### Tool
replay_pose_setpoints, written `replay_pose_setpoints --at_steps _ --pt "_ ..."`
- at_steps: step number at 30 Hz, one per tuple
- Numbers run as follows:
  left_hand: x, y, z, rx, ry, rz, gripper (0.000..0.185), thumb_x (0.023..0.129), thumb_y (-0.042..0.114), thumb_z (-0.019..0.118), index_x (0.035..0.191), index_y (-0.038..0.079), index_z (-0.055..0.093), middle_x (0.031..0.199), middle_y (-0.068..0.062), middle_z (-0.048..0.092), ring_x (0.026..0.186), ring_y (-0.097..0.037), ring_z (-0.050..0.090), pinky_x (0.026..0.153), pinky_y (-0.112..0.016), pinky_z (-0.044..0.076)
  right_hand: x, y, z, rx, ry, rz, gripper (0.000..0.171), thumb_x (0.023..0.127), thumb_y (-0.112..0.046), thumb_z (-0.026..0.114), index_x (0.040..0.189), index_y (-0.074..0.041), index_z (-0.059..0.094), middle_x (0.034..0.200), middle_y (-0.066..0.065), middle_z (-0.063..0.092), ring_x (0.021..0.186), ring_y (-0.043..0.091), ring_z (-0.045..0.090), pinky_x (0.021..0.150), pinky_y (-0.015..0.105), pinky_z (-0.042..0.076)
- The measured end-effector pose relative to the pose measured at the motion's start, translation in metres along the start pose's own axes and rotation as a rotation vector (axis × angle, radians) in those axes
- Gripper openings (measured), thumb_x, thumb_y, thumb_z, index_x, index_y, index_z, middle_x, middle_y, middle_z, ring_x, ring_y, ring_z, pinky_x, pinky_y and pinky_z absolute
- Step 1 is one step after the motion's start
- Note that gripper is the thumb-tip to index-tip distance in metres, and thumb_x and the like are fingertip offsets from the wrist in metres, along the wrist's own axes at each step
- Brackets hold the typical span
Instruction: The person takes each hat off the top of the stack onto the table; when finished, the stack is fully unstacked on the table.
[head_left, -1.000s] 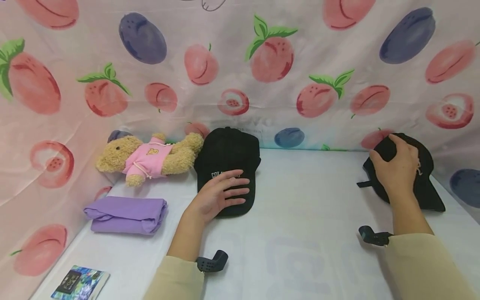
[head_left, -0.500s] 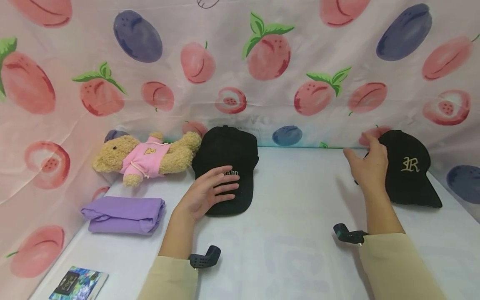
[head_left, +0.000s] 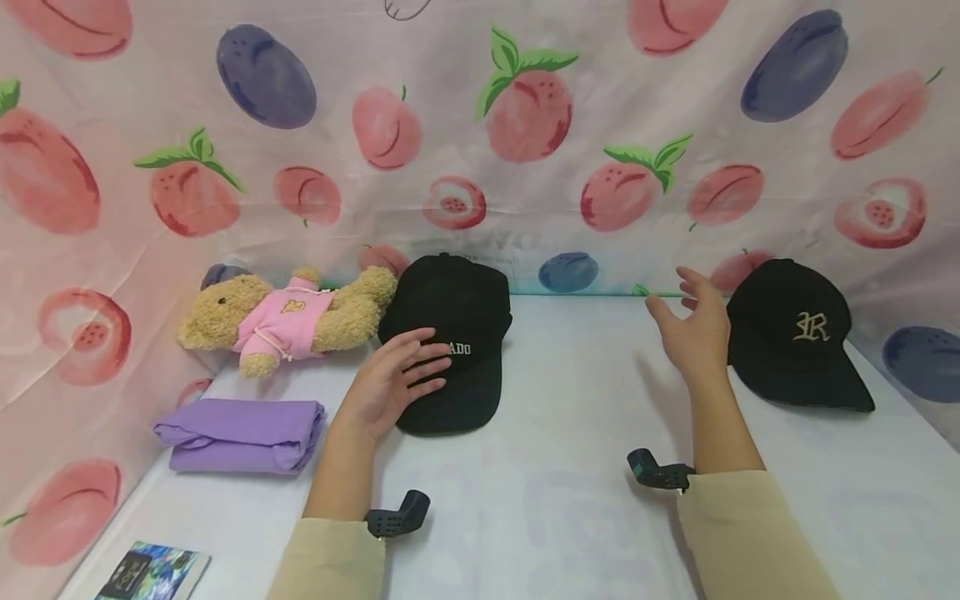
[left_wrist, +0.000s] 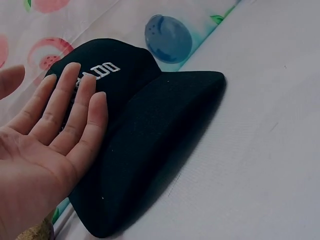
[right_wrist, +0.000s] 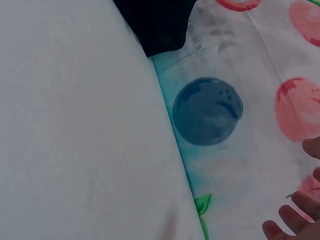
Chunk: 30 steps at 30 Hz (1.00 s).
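A black baseball cap (head_left: 457, 296) with white lettering rests against the back cloth, its brim towards the front. My left hand (head_left: 386, 379) hovers over the cap's left side with its fingers extended, covering part of the lettering; the left wrist view shows the palm and loosely spread fingers in front of this cap (left_wrist: 160, 120). Another black cap (head_left: 795, 358), with a gold letter R, sits at the right, brim pointing to the right front. Just left of it is my right hand (head_left: 693, 333), thumb and fingers apart, holding nothing. Only its fingertips (right_wrist: 295, 215) show in the right wrist view.
A teddy bear (head_left: 285, 321) in a pink hoodie lies on its side left of the middle cap. In front of it are a folded purple cloth (head_left: 240, 435) and a small book (head_left: 153, 573). A fruit-print curtain (head_left: 637, 75) stands behind the white table (head_left: 555, 467).
My right hand has let go of the right-hand cap and moved left, uncovering the gold letter. My left hand has drifted slightly left over the other cap.
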<state>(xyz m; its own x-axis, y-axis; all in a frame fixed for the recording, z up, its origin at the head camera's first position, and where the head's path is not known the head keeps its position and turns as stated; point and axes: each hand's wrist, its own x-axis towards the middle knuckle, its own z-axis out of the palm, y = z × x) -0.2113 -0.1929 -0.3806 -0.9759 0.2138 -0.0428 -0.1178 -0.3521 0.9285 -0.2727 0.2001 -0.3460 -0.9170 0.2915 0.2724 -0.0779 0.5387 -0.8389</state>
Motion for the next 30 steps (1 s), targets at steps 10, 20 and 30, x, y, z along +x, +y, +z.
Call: replay_pose_setpoints --at_steps 10,20,30 --pt "0.0 0.003 -0.002 -0.108 0.17 0.061 0.031 0.109 0.015 0.045 0.139 0.011 0.052 0.106 0.002 0.075 0.102 -0.017 0.072 0.092 -0.035 0.058 -0.012 -0.014 0.019 0.066 -0.031 -0.027 0.061 0.101 -0.026 0.064 0.158 -0.018 0.043 0.156 0.018 0.047 0.142 0.037 0.048 0.112 0.057 0.046" --pt "0.001 0.0 -0.001 -0.091 0.323 0.135 0.027 0.107 0.011 0.048 0.134 0.009 0.055 0.098 0.004 0.075 0.094 -0.014 0.072 0.086 -0.031 0.058 -0.024 -0.023 0.033 0.115 -0.077 -0.046 0.059 0.102 -0.025 0.065 0.157 -0.018 0.044 0.156 0.018 0.047 0.142 0.037 0.048 0.111 0.056 0.047" --pt "0.004 -0.002 -0.001 -0.03 0.479 0.234 0.026 0.105 0.007 0.053 0.129 0.006 0.061 0.096 0.008 0.074 0.093 -0.011 0.068 0.084 -0.028 0.058 -0.031 -0.033 0.043 0.178 -0.16 -0.048 0.061 0.101 -0.028 0.067 0.157 -0.021 0.044 0.156 0.015 0.049 0.143 0.035 0.048 0.111 0.055 0.047"
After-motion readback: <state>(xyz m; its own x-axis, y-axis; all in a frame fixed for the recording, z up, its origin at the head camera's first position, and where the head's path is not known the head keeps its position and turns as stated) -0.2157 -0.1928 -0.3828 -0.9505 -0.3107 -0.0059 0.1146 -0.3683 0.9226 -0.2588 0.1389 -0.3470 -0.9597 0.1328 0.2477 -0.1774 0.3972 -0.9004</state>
